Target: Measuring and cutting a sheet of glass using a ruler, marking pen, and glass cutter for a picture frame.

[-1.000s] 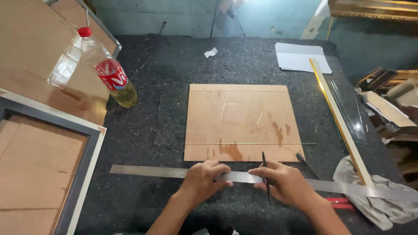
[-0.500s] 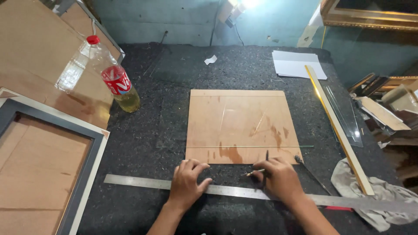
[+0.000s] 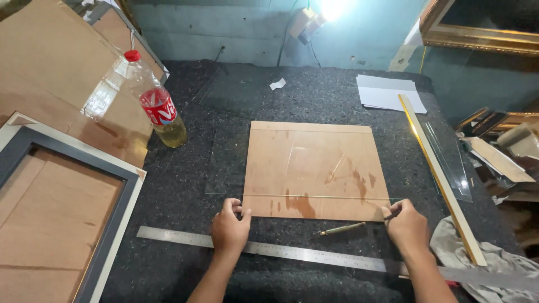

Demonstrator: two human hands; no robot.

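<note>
You are leaning over the dark felt-covered table (image 3: 185, 191), where a brown board (image 3: 314, 168) is lying flat with a clear glass sheet (image 3: 224, 163) over it, its near edge just ahead of the steel ruler (image 3: 292, 252). Your left hand (image 3: 230, 229) is pinching the glass's near-left edge, and your right hand (image 3: 407, 224) is gripping its near-right edge. A small glass cutter (image 3: 341, 229) is resting between them.

Workshop setting. A counter (image 3: 185, 185) covered in dark speckled felt fills the view. Behind it stands a pale blue-green wall (image 3: 236, 28), lit by a bright lamp (image 3: 335, 8) at top centre. A gilded frame (image 3: 477, 33) leans at upper right.
</note>
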